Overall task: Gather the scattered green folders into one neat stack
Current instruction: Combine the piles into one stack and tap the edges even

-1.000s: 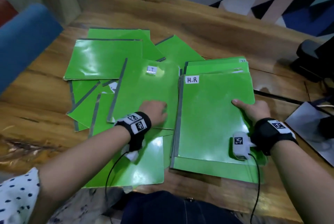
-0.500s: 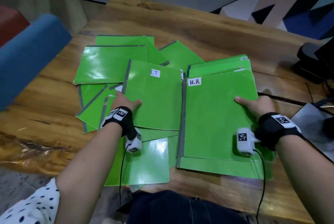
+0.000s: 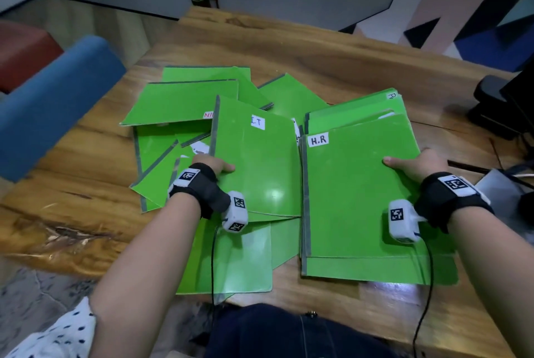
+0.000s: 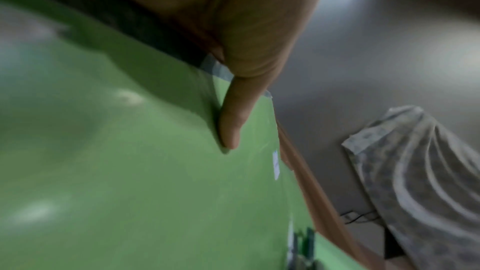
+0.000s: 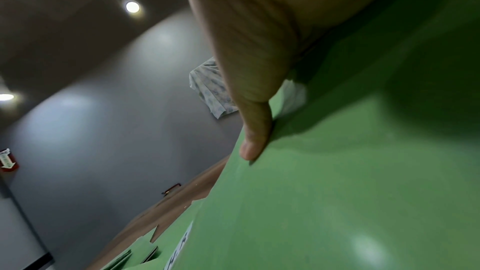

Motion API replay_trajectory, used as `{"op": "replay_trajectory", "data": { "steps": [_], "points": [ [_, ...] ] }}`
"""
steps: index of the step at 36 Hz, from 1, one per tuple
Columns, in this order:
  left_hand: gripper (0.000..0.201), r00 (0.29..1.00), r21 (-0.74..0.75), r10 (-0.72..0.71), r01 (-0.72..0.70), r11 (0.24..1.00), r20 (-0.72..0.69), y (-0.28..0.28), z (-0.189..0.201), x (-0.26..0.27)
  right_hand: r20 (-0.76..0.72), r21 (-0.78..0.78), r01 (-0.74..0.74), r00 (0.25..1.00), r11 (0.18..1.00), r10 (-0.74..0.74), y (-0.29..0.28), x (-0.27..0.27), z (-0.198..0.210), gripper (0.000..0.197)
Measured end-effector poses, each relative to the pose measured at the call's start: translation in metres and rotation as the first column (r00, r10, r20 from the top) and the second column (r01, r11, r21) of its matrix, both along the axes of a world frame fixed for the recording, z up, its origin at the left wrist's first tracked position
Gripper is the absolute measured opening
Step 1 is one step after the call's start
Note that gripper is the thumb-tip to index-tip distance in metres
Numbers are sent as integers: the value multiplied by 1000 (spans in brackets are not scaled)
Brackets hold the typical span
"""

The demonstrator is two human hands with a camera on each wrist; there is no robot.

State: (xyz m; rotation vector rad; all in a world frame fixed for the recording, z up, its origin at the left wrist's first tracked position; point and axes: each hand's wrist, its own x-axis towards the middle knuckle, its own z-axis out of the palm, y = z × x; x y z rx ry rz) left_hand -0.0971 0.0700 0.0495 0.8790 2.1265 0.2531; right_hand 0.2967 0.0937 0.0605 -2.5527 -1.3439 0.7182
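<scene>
Several green folders lie spread over the wooden table (image 3: 332, 48). My left hand (image 3: 212, 165) pinches the left edge of the folder labelled I.T (image 3: 260, 161), thumb on top, its left side lifted off the pile; the thumb (image 4: 231, 128) presses on the green cover (image 4: 130, 171). My right hand (image 3: 413, 165) grips the right edge of the H.R folder (image 3: 361, 190), which tops a rough stack on the right; its thumb (image 5: 253, 141) lies on that cover (image 5: 337, 192). More folders (image 3: 179, 103) fan out at the back left, and one (image 3: 231, 259) overhangs the near edge.
A blue chair back (image 3: 49, 97) stands at the left of the table. Dark equipment (image 3: 502, 103) and cables (image 3: 491, 167) sit at the right edge, beside a grey flat device (image 3: 502, 195). My lap is against the near edge.
My left hand slid from the middle of the I.T folder to its left edge, took hold and raised that side. The right hand stayed on the H.R folder's edge.
</scene>
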Motion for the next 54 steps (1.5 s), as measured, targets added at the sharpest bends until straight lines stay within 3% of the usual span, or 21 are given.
{"op": "replay_trajectory", "data": {
  "steps": [4,11,15,19,23,26,29,31,35,38,41,45,54],
  "points": [
    [68,997,21,-78,78,997,15,2,18,7,-11,-12,3,1000,1000,-3,-3,5,-2,61],
    [55,991,236,-134,134,962,-19,-1,48,47,-59,-49,27,998,998,-30,-10,16,-11,61],
    [43,954,327,-230,283,902,-194,-4,64,70,-153,-61,87,984,994,-96,-15,25,-22,62],
    [38,878,357,-323,445,821,-353,5,94,78,-234,-53,116,964,992,-125,-26,23,-23,47],
    [34,806,354,-372,551,756,-460,27,135,69,-261,-62,124,956,990,-136,-31,25,-33,61],
    [48,835,356,-401,530,770,-376,42,160,59,-263,-86,127,954,988,-145,-31,25,-41,67],
    [57,903,344,-391,429,835,-177,51,164,47,-313,-128,121,937,984,-156,-34,25,-43,49],
    [46,916,338,-393,395,854,-79,49,155,44,-339,-166,112,927,980,-163,-37,28,-47,42],
    [31,931,255,-365,346,903,27,24,93,53,-425,-174,112,887,978,-178,-43,35,-55,55],
    [49,942,174,-246,210,962,226,-7,30,67,-484,-161,143,851,977,-204,-45,37,-58,72],
    [64,946,30,-210,209,977,248,-32,-13,80,-518,-133,116,839,984,-169,-47,33,-52,73],
    [73,947,-33,-209,223,974,242,-37,-31,79,-523,-141,101,837,985,-161,-49,33,-54,80],
    [82,931,35,-211,210,977,299,-24,-35,112,-417,-142,146,888,979,-193,-45,23,-54,88]
  ]
}}
